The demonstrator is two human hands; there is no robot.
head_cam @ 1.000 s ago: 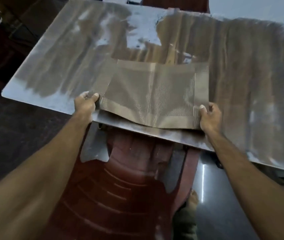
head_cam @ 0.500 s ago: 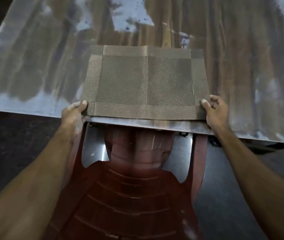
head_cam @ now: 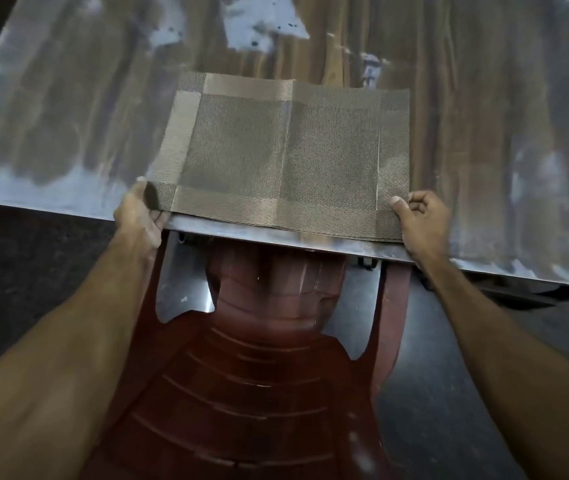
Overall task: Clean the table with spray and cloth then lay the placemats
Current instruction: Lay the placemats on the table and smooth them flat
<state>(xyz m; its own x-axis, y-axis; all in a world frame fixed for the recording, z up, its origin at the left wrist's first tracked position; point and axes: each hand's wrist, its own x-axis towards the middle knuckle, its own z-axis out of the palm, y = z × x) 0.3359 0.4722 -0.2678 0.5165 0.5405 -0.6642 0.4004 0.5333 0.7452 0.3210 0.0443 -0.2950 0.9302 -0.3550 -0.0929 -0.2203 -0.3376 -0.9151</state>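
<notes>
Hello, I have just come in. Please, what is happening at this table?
A person is laying a woven placemat on the table. The left hand pinches its near left corner and the right hand pinches its near right corner. The mat lies flat, its near edge along the table's near edge. A red plastic chair stands tucked under that edge. The tabletop looks streaked.

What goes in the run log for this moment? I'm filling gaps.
step: laying placemat | left hand: pinches near-left corner | right hand: pinches near-right corner | placemat: flat on table, at near edge
</notes>
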